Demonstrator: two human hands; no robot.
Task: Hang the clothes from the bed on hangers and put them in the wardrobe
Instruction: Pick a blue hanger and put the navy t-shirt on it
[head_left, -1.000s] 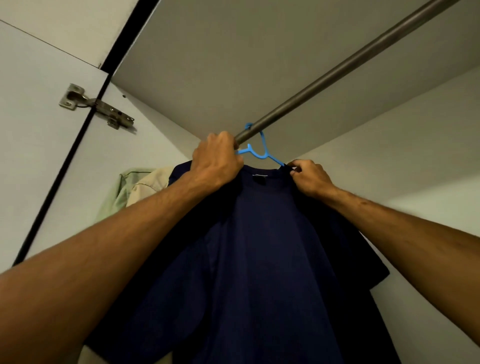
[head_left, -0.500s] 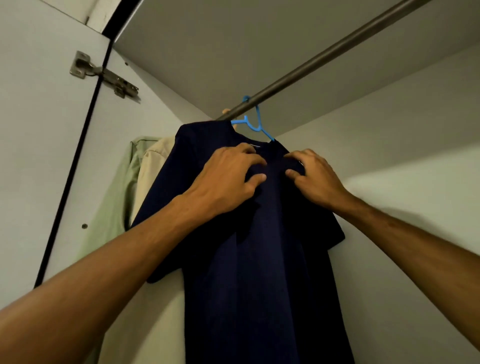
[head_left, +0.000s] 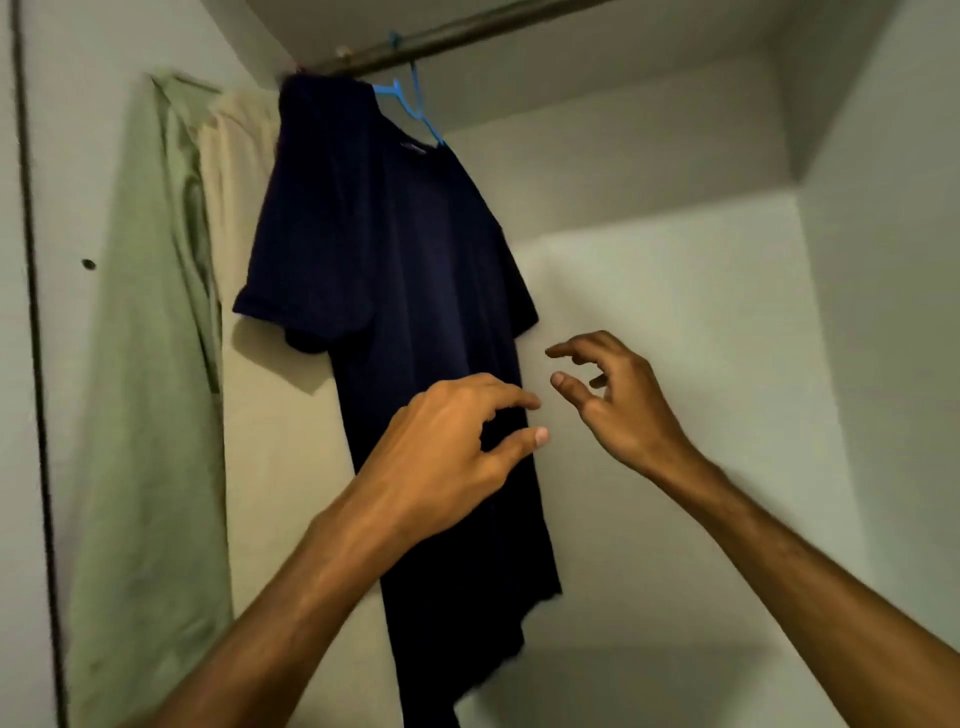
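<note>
A navy T-shirt (head_left: 395, 270) hangs on a blue hanger (head_left: 410, 101) from the metal rail (head_left: 467, 28) at the top of the wardrobe. My left hand (head_left: 447, 452) hovers in front of the shirt's lower half with loosely curled fingers and holds nothing. My right hand (head_left: 618, 400) is just right of the shirt, fingers spread and relaxed, also holding nothing. Neither hand grips the shirt.
A pale green shirt (head_left: 150, 364) and a cream garment (head_left: 244, 171) hang to the left of the navy one. The wardrobe's left side panel (head_left: 31, 208) is at the far left. White back wall (head_left: 675, 338) and right wall (head_left: 883, 260) enclose the hanging space.
Both hands have let go of the shirt's collar and dropped down and away from it. The view has pulled back, and the shirt now hangs freely on the rail.
</note>
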